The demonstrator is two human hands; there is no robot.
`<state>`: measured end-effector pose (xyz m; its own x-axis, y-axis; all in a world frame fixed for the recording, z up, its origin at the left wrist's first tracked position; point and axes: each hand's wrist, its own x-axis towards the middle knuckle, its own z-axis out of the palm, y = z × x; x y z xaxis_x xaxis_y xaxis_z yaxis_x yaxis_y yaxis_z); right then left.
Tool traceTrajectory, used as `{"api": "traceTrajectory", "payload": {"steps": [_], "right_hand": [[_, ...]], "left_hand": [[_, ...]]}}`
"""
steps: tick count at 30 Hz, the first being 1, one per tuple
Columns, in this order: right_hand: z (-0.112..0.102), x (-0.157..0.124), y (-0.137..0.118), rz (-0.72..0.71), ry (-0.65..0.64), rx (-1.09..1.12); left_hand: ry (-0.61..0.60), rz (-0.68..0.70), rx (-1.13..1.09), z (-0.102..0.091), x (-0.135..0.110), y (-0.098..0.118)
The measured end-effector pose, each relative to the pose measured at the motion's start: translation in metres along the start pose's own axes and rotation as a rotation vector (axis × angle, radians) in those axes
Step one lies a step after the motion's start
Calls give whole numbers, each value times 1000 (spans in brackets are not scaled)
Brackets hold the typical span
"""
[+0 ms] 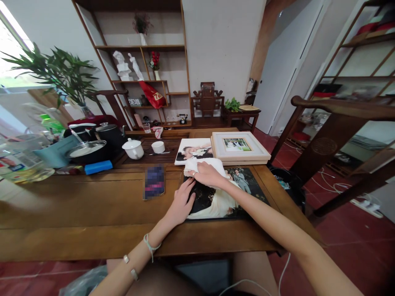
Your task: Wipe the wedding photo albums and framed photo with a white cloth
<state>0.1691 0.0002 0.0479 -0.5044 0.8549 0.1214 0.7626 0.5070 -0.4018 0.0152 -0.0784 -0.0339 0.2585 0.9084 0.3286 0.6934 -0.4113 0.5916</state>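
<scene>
A large dark wedding photo panel (203,200) lies flat on the wooden table in front of me. My right hand (208,173) is closed on a white cloth (191,165), pressing it against the panel's far left part. The cloth spreads behind the fingers and hides some of the picture. Fingers stretched out, my left hand (181,202) rests on the panel's left edge, close to the right hand. Just behind the panel are a second photo panel (187,151) with a white background and a pale framed photo (240,157).
A phone-like blurred object (154,183) lies left of the panel. Farther left are a lidded white bowl (133,149), a small white cup (158,147), a blue box (98,167) and a black pot (110,135). A wooden chair (327,144) stands right of the table.
</scene>
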Motion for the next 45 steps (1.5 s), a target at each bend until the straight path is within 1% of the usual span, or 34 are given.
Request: {"api": "traceTrajectory", "payload": {"steps": [3,5,8,10,13,15,17,20,23,25,28,31,33,35,37,40,43,45], "right_hand": [[3,-6,3,-23,19,2],[2,-18,13,-33,41,-4],[-5,-44,36,-42,70,-23],[-13,-64,56,-57,77,-39],[-25,-89,87,-107,94,-78],[-32,-101,103,-150,100,-90],[-36,-107,110,-189,94,-89],[-36,-114,105,-180,93,-101],[-30,-127,89,-135,101,-120],[-25,-142,77,-129,109,-119],[-21,-173,59,-137,110,-104],[-21,-202,45,-174,58,-83],[-23,-211,41,-201,19,-79],[-27,-211,44,-233,-8,-85],[-30,-201,54,-271,-13,-101],[-32,-175,75,-301,10,-165],[-33,-146,94,-285,13,-248],[-33,-131,102,-263,3,-283]], "left_hand": [[-16,-19,3,0,0,0],[-23,-15,0,-1,0,1],[-44,-25,0,-3,0,4],[-57,-40,2,-4,0,6],[-46,-41,1,-4,0,8],[-35,-33,-1,-4,0,8],[-32,-29,-2,-4,0,8],[-39,-32,4,-5,0,7],[-42,-30,5,-5,0,7],[-37,-33,1,-4,0,7],[-38,-41,-2,-4,0,7],[-46,-50,-2,-3,0,7],[-38,-48,0,-2,0,7],[-24,-41,-1,-2,0,7],[-20,-36,-3,-2,0,7],[-32,-35,-6,-3,0,7],[-39,-35,-1,-4,0,7],[-46,-41,1,-5,0,7]]}}
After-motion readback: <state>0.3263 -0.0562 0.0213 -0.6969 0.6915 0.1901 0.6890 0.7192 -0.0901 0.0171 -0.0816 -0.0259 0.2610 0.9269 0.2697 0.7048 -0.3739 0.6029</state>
